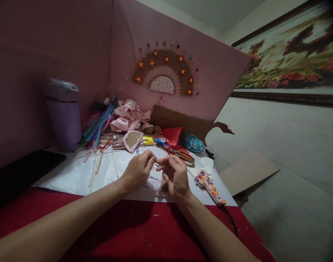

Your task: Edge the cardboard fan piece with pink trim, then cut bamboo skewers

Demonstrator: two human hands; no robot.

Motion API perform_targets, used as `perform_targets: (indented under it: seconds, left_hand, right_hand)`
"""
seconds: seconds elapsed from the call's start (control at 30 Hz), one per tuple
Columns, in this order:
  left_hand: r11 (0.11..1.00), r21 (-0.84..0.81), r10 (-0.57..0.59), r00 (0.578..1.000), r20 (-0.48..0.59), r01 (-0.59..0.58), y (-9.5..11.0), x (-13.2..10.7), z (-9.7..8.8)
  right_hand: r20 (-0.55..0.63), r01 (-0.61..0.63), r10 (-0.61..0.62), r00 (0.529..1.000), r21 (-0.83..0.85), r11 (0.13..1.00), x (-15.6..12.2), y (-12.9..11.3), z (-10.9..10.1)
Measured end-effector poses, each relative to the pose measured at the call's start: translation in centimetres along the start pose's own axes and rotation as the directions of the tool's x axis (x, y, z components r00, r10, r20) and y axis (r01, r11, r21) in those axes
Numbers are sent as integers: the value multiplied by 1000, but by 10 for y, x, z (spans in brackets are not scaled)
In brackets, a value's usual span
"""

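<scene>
My left hand (139, 169) and my right hand (175, 174) meet over a white sheet (79, 174) on the red table (128, 225). Both hands are closed in a pinch, fingertips almost touching. Whatever they pinch is too small to make out. Thin wooden sticks (97, 165) lie just left of my left hand. A flower-patterned glue gun (210, 186) lies right of my right hand, its cord running off the table edge. Scissors (184, 156) rest just beyond my right hand.
A purple lidded container (64, 114) stands at the left. Behind the hands lie coloured strips (99, 125), pink cloth (129, 116), red paper (172, 135), a blue yarn ball (193, 143) and brown cardboard (183, 122). A decorated fan shape (165, 71) hangs on the pink board. The table edge drops off at the right.
</scene>
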State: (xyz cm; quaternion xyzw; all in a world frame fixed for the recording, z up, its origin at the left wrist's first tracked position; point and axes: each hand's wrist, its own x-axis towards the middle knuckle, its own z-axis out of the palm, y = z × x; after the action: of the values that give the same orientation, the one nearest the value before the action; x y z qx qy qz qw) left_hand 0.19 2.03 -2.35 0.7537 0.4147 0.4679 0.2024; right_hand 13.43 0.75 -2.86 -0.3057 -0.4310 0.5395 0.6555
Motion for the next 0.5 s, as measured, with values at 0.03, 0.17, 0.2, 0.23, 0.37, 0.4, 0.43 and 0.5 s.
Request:
perform_targets:
  seconds: [0.03,0.17,0.2,0.23,0.37,0.4,0.43,0.5]
  left_hand:
    - [1000,18,3,1000,-10,-3,-1,0,1]
    - [1000,-5,-19,999,-39,19,-1,2,2]
    - [999,-23,-28,998,-48,27,-1,3,2]
    - [998,-45,-42,997,-60,40,0,3,1]
    - [986,-140,-106,992,-74,95,-1,5,0]
    - [983,-156,-110,992,-66,98,-2,4,0]
    - [982,-165,-106,993,-52,96,-2,4,0]
    - [985,-153,-85,996,-5,83,-4,3,1]
  right_hand:
    - [5,-6,6,1000,4,1000,0,-1,0]
    - [-11,-34,35,999,51,998,-1,-2,1]
    - [-25,-37,38,999,57,998,0,-3,1]
    - [-40,-38,41,998,59,998,0,-3,0]
    - [-68,-37,42,997,68,997,1,-2,-1]
    - [-64,-37,41,997,68,997,1,-2,-1]
    - [-57,-35,39,998,66,997,1,-2,-1]
    - [-43,-29,32,999,63,998,1,-1,0]
